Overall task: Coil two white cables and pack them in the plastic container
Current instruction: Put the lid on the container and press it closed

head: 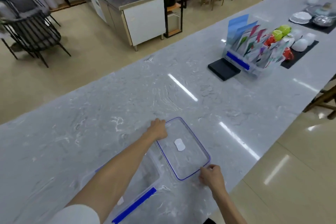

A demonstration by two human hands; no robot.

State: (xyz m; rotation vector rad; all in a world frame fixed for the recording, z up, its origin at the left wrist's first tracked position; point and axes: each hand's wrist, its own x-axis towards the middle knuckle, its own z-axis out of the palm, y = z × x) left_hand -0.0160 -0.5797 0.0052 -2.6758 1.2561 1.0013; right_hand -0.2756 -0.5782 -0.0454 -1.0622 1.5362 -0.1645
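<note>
A clear plastic lid (pixel 189 154) with a blue rim seal and a white label lies on the grey marble counter (pixel 127 96). My left hand (pixel 158 129) grips its far left corner. My right hand (pixel 211 174) grips its near right corner. A clear plastic container (pixel 138 200) with a blue clip stands at the counter's near edge, partly hidden under my left forearm. No white cable is in view.
Farther right on the counter stand a clear bin of colourful packets (pixel 254 49), a black pad (pixel 224 69), white bowls (pixel 301 43) and plates (pixel 300 18). The counter's right edge drops to a tiled floor (pixel 291 169). Chairs and a steel cabinet stand beyond.
</note>
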